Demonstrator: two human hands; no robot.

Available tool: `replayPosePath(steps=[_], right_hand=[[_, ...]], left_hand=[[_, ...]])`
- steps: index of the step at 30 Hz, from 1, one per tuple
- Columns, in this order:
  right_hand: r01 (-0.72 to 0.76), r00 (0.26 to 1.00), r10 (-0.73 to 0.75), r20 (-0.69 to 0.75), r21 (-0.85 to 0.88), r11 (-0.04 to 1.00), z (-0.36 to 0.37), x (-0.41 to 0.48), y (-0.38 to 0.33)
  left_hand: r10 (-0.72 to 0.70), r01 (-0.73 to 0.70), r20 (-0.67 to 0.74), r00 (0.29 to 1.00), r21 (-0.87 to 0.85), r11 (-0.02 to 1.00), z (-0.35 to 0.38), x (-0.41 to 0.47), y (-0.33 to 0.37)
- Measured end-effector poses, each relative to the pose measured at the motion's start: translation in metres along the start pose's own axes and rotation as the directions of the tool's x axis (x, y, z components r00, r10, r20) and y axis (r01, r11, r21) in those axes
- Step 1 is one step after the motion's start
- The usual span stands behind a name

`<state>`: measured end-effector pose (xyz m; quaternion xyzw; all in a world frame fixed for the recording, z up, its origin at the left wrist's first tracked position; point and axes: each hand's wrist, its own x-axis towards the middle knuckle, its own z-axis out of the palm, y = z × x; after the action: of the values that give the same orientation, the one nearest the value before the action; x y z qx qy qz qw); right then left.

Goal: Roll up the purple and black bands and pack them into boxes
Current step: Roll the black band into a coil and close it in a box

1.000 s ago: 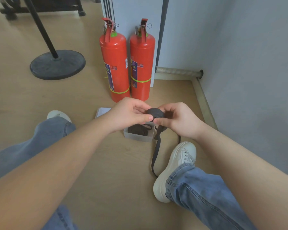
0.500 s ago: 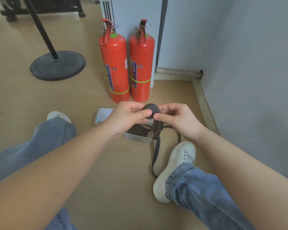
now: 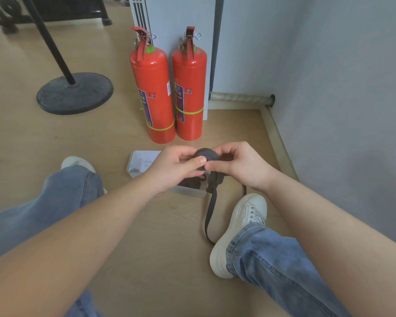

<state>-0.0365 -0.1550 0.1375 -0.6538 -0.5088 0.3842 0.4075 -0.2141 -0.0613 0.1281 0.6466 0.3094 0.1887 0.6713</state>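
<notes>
Both hands, left hand [image 3: 173,167] and right hand [image 3: 240,164], pinch the black band [image 3: 206,155] roll. It looks soft and floppy, so squeeze the roll's sides.

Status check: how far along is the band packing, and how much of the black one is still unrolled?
Done: nothing clearly finished; the clear box holds something dark I can't identify. In hand: the left hand and right hand pinch the black band's roll above that box. Left: a loose tail hangs down to the floor beside the white shoe, so rolling isn't over. A lidded box lies nearby. No purple band is visible.
</notes>
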Motion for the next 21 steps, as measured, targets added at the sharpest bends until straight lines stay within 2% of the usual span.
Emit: replayPosePath(steps=[2, 5, 8, 11, 13, 17, 19, 21], right_hand=[[-0.003, 1.000, 0.001, -0.018, -0.075, 0.997, 0.000, 0.001, 0.002], [0.001, 1.000, -0.003, -0.014, -0.179, 0.984, 0.000, 0.002, 0.004], [0.037, 0.999, -0.034, 0.016, -0.258, 0.965, 0.002, 0.002, 0.002], [-0.002, 1.000, -0.002, -0.022, -0.155, 0.988, 0.004, 0.003, 0.001], [-0.030, 0.999, 0.028, -0.031, -0.059, 0.998, 0.004, 0.004, 0.002], [0.024, 0.996, -0.024, -0.081, 0.005, 1.000, 0.008, 0.002, 0.005], [0.057, 0.994, -0.065, -0.089, -0.084, 0.995, 0.009, 0.002, 0.006], [0.080, 0.993, -0.097, -0.065, -0.231, 0.970, 0.007, 0.002, 0.005]], left_hand=[[-0.005, 0.005, 0.000, 1.000, 0.072, 0.997, -0.002, 0.000, 0.002], [0.044, -0.046, 0.012, 0.999, 0.283, 0.958, -0.007, 0.001, 0.006], [0.067, -0.080, 0.046, 0.997, 0.395, 0.915, -0.011, 0.003, 0.011], [0.132, -0.117, 0.001, 0.991, 0.478, 0.871, -0.013, 0.004, 0.011], [0.148, -0.120, -0.027, 0.989, 0.451, 0.884, -0.011, 0.004, 0.009], [0.062, -0.054, -0.041, 0.997, 0.169, 0.984, -0.006, 0.001, 0.009], [0.007, -0.004, -0.024, 1.000, 0.104, 0.995, -0.007, 0.000, 0.010], [-0.016, 0.014, 0.009, 1.000, 0.177, 0.984, -0.010, -0.001, 0.010]])
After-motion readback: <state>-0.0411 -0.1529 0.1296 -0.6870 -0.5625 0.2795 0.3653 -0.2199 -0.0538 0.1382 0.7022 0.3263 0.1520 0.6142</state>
